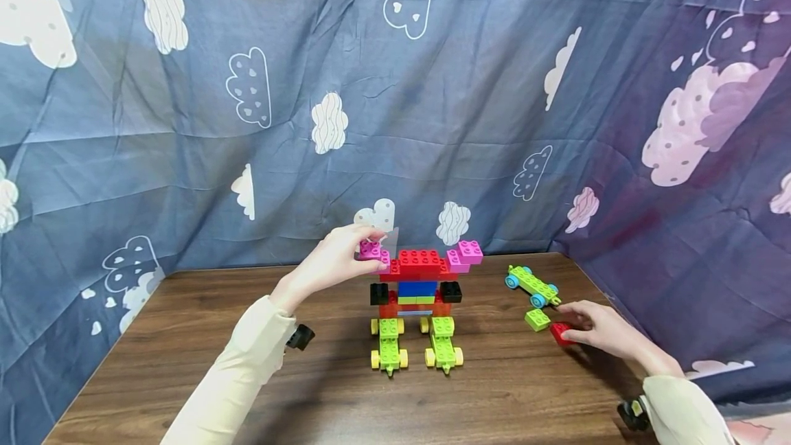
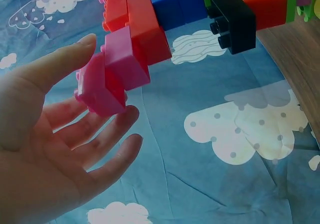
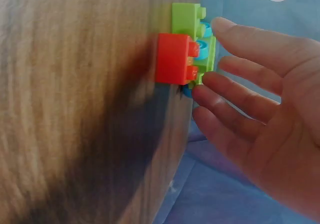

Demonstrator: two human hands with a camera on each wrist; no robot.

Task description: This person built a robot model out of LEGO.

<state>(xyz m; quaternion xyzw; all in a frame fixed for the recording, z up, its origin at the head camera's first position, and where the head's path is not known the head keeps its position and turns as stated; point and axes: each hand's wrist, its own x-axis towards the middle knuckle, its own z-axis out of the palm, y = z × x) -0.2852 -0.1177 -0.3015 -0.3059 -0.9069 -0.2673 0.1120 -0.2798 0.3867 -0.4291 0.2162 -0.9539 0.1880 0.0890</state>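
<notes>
A figure of toy building blocks stands mid-table, with a red brick (image 1: 419, 261) on top, a blue brick (image 1: 417, 288) below it and green wheeled bases (image 1: 389, 354) as feet. My left hand (image 1: 338, 256) is at its left end, thumb and fingers around the outer pink brick (image 2: 100, 86), which sits on another pink brick (image 2: 125, 59). The other fingers are spread loosely. At the right, my right hand (image 1: 608, 328) reaches over a red brick (image 3: 172, 59) on the table; in the right wrist view its fingers are beside the studs, not closed on them.
A green brick (image 1: 537, 320) lies beside the red one, and a green wheeled base (image 1: 533, 286) with blue wheels stands behind. Black bricks (image 1: 451, 292) stick out at the figure's sides. A cloud-patterned cloth (image 1: 296, 177) hangs behind the table (image 1: 247, 376).
</notes>
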